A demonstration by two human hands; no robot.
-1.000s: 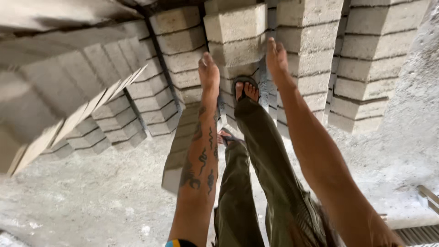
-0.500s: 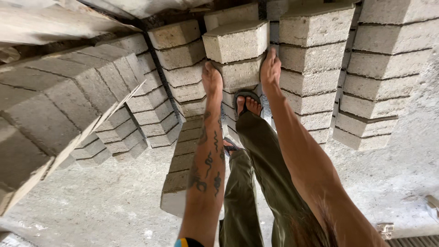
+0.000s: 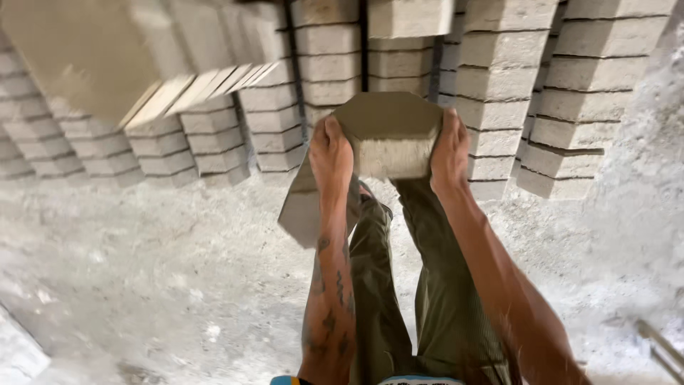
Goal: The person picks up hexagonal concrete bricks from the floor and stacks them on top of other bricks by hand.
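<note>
Gripping a grey paver (image 3: 390,135) by its two side edges, the left hand (image 3: 330,153) and right hand (image 3: 450,151) hold it clear of the stacks (image 3: 499,78), fingers clenched on it. Open, dusty floor (image 3: 142,271) spreads to the left.

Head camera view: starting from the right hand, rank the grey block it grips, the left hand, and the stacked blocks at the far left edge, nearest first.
1. Grey block: held against the right hand, on its inner side.
2. Left hand: across the block, gripping its opposite end.
3. Stacked blocks at the far left edge: well beyond the left hand, on the ground.
</note>
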